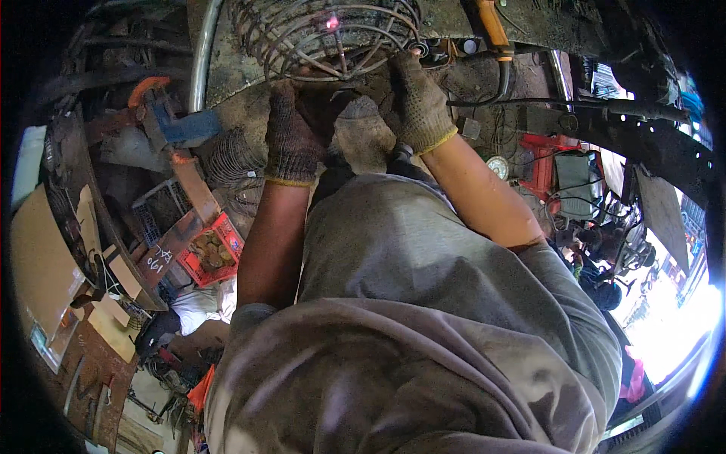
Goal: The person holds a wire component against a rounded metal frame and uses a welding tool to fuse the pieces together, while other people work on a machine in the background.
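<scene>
A round cage of bent metal rods (376, 45) stands on the worktable in front of me, cut off by the top of the picture. One spot on its rods glows pink. My left hand (293, 144), in a dark, dirty knit glove, is closed at the left of its near rim. My right hand (422, 110), in a lighter dotted glove with a yellow cuff, is closed at the right of that rim. The fingertips of both hands are partly hidden.
An orange-handled tool (493, 29) with a black cable lies right of the cage. A bright metal pipe (204, 57) rises at the left. Further left are a blue metal piece (181, 127) and a red crate (214, 250). A red frame (538, 170) stands on the right.
</scene>
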Available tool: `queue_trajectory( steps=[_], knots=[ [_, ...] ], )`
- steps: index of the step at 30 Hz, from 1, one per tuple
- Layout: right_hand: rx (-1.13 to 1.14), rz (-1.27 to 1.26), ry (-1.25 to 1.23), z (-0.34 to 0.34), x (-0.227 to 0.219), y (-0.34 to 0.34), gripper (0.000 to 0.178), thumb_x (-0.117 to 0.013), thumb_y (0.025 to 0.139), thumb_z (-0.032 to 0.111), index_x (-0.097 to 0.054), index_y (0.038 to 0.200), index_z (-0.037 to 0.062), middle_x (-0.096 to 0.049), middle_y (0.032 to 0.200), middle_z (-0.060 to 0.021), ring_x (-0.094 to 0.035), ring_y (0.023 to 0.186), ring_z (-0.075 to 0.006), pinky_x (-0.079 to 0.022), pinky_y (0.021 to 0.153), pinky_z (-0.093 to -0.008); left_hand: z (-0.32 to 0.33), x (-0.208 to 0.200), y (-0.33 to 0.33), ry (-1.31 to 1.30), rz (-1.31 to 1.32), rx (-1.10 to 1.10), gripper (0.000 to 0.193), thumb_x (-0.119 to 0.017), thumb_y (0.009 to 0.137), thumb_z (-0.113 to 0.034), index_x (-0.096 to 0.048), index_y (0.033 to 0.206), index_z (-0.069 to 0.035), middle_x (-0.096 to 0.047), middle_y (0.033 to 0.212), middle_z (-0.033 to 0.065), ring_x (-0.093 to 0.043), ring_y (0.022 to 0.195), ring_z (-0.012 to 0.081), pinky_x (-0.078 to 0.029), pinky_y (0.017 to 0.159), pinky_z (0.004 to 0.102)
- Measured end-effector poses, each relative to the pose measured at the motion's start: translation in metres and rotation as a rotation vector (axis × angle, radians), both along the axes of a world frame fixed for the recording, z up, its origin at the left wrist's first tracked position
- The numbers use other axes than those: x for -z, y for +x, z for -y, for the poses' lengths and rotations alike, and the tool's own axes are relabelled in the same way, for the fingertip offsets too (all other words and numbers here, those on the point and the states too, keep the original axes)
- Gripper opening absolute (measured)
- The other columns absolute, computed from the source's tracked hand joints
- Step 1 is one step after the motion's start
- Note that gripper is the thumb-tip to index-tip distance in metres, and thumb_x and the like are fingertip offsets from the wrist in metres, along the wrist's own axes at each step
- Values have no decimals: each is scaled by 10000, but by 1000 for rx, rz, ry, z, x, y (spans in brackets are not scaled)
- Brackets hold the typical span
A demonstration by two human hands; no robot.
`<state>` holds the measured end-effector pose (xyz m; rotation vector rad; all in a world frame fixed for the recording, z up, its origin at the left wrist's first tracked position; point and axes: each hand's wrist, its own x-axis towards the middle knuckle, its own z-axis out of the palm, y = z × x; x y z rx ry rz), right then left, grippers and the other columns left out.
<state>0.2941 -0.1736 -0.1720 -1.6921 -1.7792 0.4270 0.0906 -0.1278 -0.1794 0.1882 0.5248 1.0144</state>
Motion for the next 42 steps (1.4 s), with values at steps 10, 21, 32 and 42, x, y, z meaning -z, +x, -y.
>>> queue_trajectory(
  steps=[10, 21, 32, 42],
  knots=[
    [32, -26, 127, -6, 15, -3, 634, -719, 878, 237, -408, 1374, -7, -672, 1141, -199, -695, 913, -381, -565, 775, -431, -4, -5, 2, -70, -145, 8, 607, -589, 870, -623, -617, 1254, -153, -622, 1279, 127, -565, 1201, 348, -393, 1067, 620],
    [51, -243, -22, -9, -21, -12, 463, -671, 924, 222, -500, 1301, 17, -704, 1082, -137, -693, 959, -313, -543, 852, -388, -5, 16, -5, -16, 103, 8, 532, -558, 913, -570, -633, 1218, -140, -610, 1290, 159, -542, 1219, 395, -376, 1073, 646],
    [171, -1920, -377, -19, -13, -20, 462, -483, 1020, 422, -540, 1305, 63, -616, 1274, -127, -591, 1180, -297, -466, 1026, -445, -3, -10, 10, -214, -212, -145, 419, -567, 969, -429, -598, 1211, -89, -643, 1179, 131, -615, 1099, 319, -504, 982, 497],
    [-133, -2213, -357, -22, -29, -18, 370, -557, 994, 336, -583, 1239, 59, -644, 1223, -111, -608, 1146, -285, -476, 1023, -416, 0, -32, -2, -143, -77, -100, 373, -675, 917, -354, -634, 1161, -75, -681, 1087, 102, -666, 972, 254, -572, 845, 427]
  ],
)
